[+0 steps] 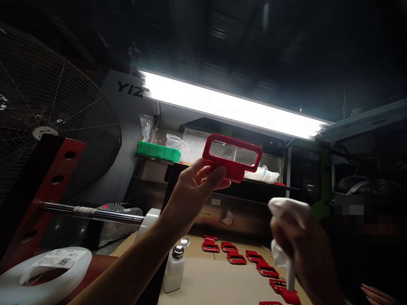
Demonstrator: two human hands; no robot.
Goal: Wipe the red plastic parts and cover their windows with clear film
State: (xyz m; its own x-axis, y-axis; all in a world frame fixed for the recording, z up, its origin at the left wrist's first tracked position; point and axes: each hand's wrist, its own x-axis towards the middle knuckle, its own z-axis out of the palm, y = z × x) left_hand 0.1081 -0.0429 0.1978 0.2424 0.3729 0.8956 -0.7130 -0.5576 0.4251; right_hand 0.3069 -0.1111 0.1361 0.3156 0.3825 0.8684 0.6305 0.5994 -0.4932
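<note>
Tube-lit workbench [206,281], left hand [197,181] pinching red frame [229,164], blurred right hand [300,241] apparently clenched around white cloth [291,207]

At least six red frames [234,167], one cloth [291,209], one bottle [174,271], one fan [52,120]

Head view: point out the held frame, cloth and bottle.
Held frame [235,170], head view: on the red part below its window.
Cloth [291,206], head view: on its upper part, above the right hand's fingers.
Bottle [174,272], head view: on its white body.
</note>
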